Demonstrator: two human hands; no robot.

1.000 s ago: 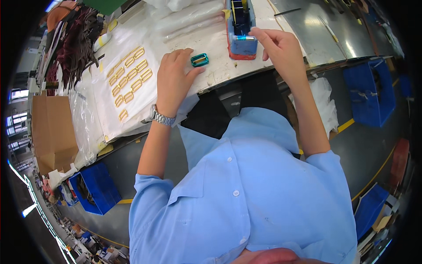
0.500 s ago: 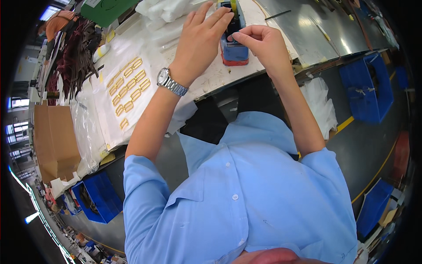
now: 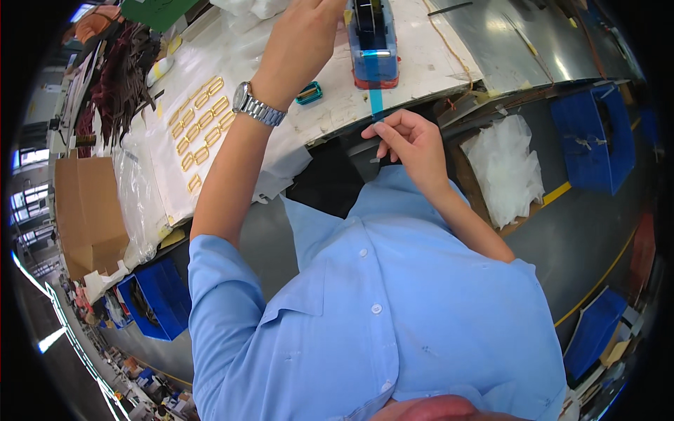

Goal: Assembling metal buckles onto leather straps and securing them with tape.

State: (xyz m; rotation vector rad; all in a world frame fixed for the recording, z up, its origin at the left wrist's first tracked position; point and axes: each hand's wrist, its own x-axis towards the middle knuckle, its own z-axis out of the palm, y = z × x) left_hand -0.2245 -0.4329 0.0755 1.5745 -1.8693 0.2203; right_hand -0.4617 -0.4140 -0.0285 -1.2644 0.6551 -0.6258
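Observation:
A strip of blue tape (image 3: 376,104) runs down over the table edge from a tape dispenser (image 3: 374,67), blue with a red base. The strip's lower end is pinched between the fingers of my right hand (image 3: 411,144), below the table edge. My left hand (image 3: 302,38), a metal watch on its wrist, reaches to the left of the dispenser. Its fingers are cut off by the top edge of the picture. Beside that wrist lies a small buckle (image 3: 309,92) that looks teal. Gold-coloured metal buckles (image 3: 200,126) lie in rows on the white sheet to the left.
Clear plastic film and white bags (image 3: 256,8) lie at the back of the table. An open cardboard box (image 3: 88,210) stands at the left. Blue bins (image 3: 590,140) stand on the floor at both sides, and a carton of white plastic (image 3: 502,168) is at the right.
My right hand has come from the dispenser toward my body, drawing out blue tape. My left hand has shifted up and left, uncovering the teal buckle.

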